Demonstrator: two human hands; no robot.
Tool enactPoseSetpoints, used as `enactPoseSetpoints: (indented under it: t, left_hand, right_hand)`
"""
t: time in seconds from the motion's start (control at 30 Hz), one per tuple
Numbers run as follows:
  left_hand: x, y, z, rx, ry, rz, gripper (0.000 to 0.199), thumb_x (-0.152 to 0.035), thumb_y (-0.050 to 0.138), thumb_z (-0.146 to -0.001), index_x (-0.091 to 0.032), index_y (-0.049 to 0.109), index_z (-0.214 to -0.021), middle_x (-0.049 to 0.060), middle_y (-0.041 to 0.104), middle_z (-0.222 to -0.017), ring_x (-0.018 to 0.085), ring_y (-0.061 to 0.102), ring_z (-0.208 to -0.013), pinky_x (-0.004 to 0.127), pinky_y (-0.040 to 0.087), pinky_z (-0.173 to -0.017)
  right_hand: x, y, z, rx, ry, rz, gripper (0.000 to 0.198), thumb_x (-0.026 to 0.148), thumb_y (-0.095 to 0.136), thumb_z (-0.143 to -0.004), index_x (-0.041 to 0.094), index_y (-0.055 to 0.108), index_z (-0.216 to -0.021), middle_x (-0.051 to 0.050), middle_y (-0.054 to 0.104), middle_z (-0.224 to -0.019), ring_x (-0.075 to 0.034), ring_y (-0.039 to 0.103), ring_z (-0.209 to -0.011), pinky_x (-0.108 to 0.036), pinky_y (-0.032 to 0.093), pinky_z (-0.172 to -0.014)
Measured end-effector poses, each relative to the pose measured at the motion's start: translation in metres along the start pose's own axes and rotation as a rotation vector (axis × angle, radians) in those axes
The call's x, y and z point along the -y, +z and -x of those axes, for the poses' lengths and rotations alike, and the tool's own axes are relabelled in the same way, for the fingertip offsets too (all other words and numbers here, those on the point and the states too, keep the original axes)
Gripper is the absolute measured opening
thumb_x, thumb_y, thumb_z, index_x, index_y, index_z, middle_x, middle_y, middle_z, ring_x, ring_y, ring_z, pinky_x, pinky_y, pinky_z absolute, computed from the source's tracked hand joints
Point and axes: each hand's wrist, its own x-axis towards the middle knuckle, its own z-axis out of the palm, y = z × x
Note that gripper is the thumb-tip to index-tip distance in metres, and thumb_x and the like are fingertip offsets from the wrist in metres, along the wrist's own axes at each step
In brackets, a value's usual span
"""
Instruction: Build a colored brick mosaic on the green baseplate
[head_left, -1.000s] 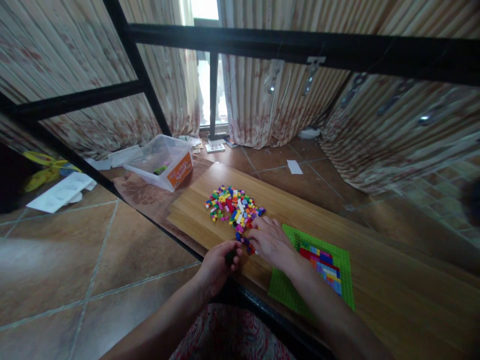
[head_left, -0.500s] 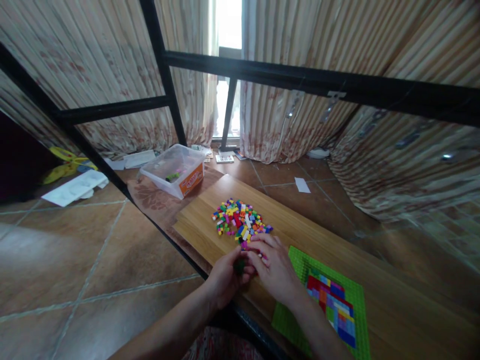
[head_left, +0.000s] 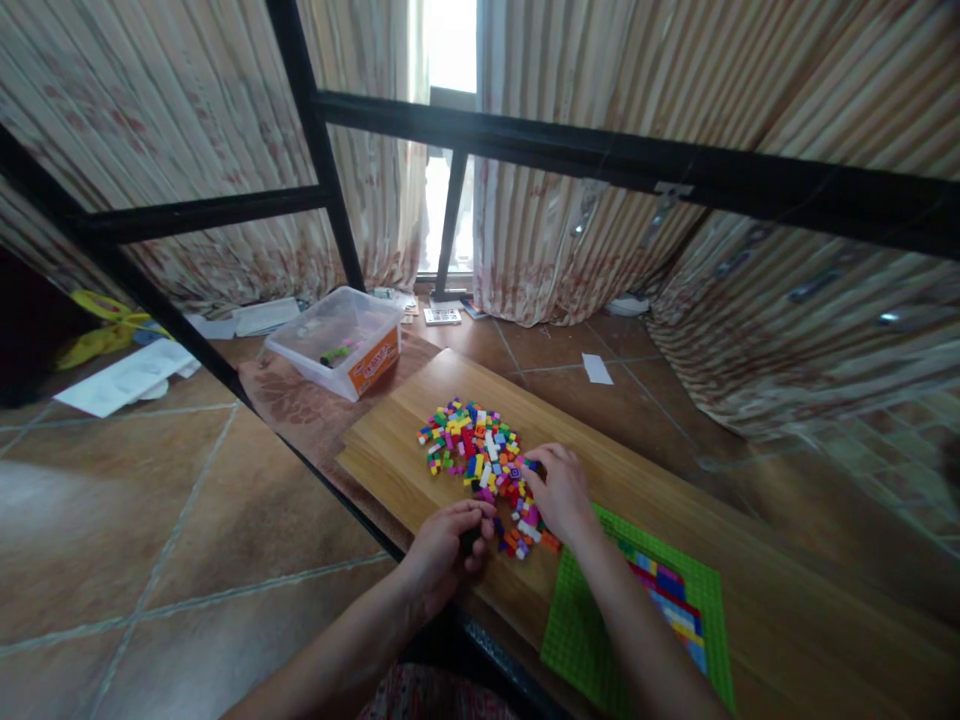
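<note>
My left hand (head_left: 450, 540) is curled at the near edge of the wooden board, with a dark thing in its grasp that I cannot make out. At the right side of a pile of small toy bricks (head_left: 466, 440), my right hand (head_left: 561, 492) has its fingers bent together in a pinch. A purple toy brick (head_left: 515, 473) shows at those fingertips. Several more bricks (head_left: 517, 543) lie between the two hands. Under my right forearm is a green studded baseplate (head_left: 709, 610) bearing a patch of coloured bricks (head_left: 686, 612), partly hidden by the arm.
The wooden board (head_left: 442, 375) rests on a brown patterned surface. A clear plastic box (head_left: 300, 350) with an orange label and a few bricks inside stands at its far left. Black metal bars (head_left: 525, 140) cross in front. White sheets (head_left: 127, 378) lie on the tiled floor.
My right hand has moved away from my left, up to the pile's right side, uncovering bricks between them. My left hand stays curled, shifted slightly left. The view has turned slightly.
</note>
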Motion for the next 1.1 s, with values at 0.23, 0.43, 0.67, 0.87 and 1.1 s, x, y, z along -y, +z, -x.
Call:
enactPoseSetpoints:
  t: [0.23, 0.43, 0.67, 0.87, 1.1]
  left_hand:
    - [-0.011, 0.018, -0.001, 0.048, 0.175, -0.127, 0.032, -0.041, 0.075, -0.071, -0.014, 0.06, -0.079, -0.003, 0.054, -0.066, 0.004, 0.041, -0.051, 0.017, 0.025, -0.045]
    - [-0.01, 0.024, -0.001, 0.113, 0.225, -0.192, 0.037, -0.043, 0.08, -0.066, -0.014, 0.058, -0.068, -0.004, 0.049, -0.056, 0.003, 0.035, -0.047, 0.019, 0.022, -0.045]
    - [-0.003, 0.024, -0.007, 0.045, 0.139, -0.098, 0.037, -0.037, 0.084, -0.059, -0.013, 0.057, -0.063, -0.005, 0.046, -0.051, 0.002, 0.031, -0.044, 0.018, 0.017, -0.043]
    - [-0.004, 0.031, -0.015, -0.039, 0.219, -0.163, 0.044, -0.035, 0.085, -0.058, -0.013, 0.067, -0.092, -0.002, 0.06, -0.06, 0.007, 0.05, -0.05, 0.019, 0.035, -0.05]
    - [0.001, 0.033, -0.001, 0.041, 0.24, -0.231, 0.035, -0.042, 0.08, -0.065, -0.014, 0.066, -0.081, -0.004, 0.054, -0.058, 0.006, 0.043, -0.051, 0.018, 0.033, -0.05]
  right_hand:
    - [0.03, -0.019, 0.033, 0.058, 0.145, -0.551, 0.019, 0.033, 0.061, -0.082, 0.023, 0.074, -0.09, -0.004, 0.074, -0.089, -0.02, 0.066, -0.08, -0.034, 0.05, -0.076]
    - [0.041, -0.023, 0.053, 0.142, 0.267, -0.851, 0.018, 0.035, 0.07, -0.075, 0.022, 0.076, -0.085, -0.002, 0.075, -0.078, -0.018, 0.067, -0.069, -0.03, 0.051, -0.066]
    - [0.029, -0.007, 0.064, 0.07, 0.375, -1.057, 0.026, 0.041, 0.076, -0.069, 0.021, 0.076, -0.086, -0.002, 0.073, -0.071, -0.017, 0.065, -0.062, -0.031, 0.053, -0.06]
    - [0.022, -0.004, 0.065, 0.02, 0.395, -0.997, 0.029, 0.045, 0.07, -0.075, 0.022, 0.074, -0.092, -0.005, 0.075, -0.089, -0.022, 0.069, -0.078, -0.036, 0.055, -0.074]
    - [0.045, 0.002, 0.071, -0.14, 0.478, -1.077, 0.027, 0.044, 0.07, -0.075, 0.019, 0.07, -0.086, -0.003, 0.072, -0.081, -0.019, 0.065, -0.076, -0.031, 0.052, -0.071]
